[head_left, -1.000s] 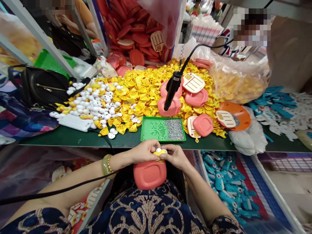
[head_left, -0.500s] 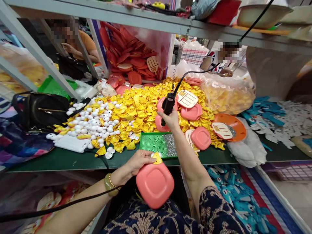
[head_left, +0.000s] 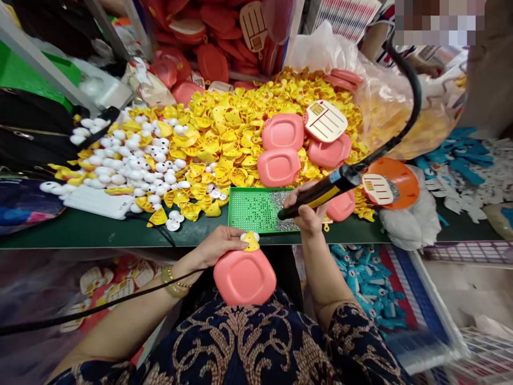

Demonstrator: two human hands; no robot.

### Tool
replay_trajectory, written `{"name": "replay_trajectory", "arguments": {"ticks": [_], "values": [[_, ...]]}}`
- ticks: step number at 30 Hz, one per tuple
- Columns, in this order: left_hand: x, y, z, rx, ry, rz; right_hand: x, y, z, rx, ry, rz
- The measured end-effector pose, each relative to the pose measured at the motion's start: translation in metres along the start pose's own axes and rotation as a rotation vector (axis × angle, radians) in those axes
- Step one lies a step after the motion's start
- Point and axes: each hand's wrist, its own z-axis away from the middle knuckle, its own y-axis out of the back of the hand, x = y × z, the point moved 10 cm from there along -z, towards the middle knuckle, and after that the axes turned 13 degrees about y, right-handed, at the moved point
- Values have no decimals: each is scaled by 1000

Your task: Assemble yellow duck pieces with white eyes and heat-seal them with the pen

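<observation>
My left hand (head_left: 220,245) pinches a small yellow beak-shaped piece with white eyes (head_left: 251,241) at the top of a pink rounded-square plastic part (head_left: 245,278), held over my lap. Closed round a black electric screwdriver (head_left: 316,195) is my right hand (head_left: 311,216). The tool lies slanted, its tip low and to the left, over the screws (head_left: 282,200) at the right end of a green perforated tray (head_left: 250,211). Whether the tip touches a screw I cannot tell. The tool's cable rises to the upper right.
Behind the tray lies a heap of yellow pieces (head_left: 224,123), with white eye pieces (head_left: 132,160) to its left. Several pink parts (head_left: 282,131) rest on the heap. An orange dish (head_left: 404,184) stands right, near blue pieces (head_left: 460,155). A black cord (head_left: 100,307) crosses my left forearm.
My right hand has brought the screwdriver down from above the heap to the tray's screws, tilting it over. My left hand keeps its hold on the pink part. The view has tipped downward.
</observation>
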Motion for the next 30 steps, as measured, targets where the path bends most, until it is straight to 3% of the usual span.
{"name": "replay_trajectory", "arguments": {"ticks": [6,11,18,30], "values": [[3,-12,-3,-16,-2,-35,37,-5,18,24,-56,-93],[4,-12,-3,-24,-20,6,52,-8,22,19,-114,-83],[1,-7,-5,-8,-2,36,63,-8,26,19,-141,-64],[1,-11,-4,-23,2,37,61,-14,29,-47,-102,-47]]}}
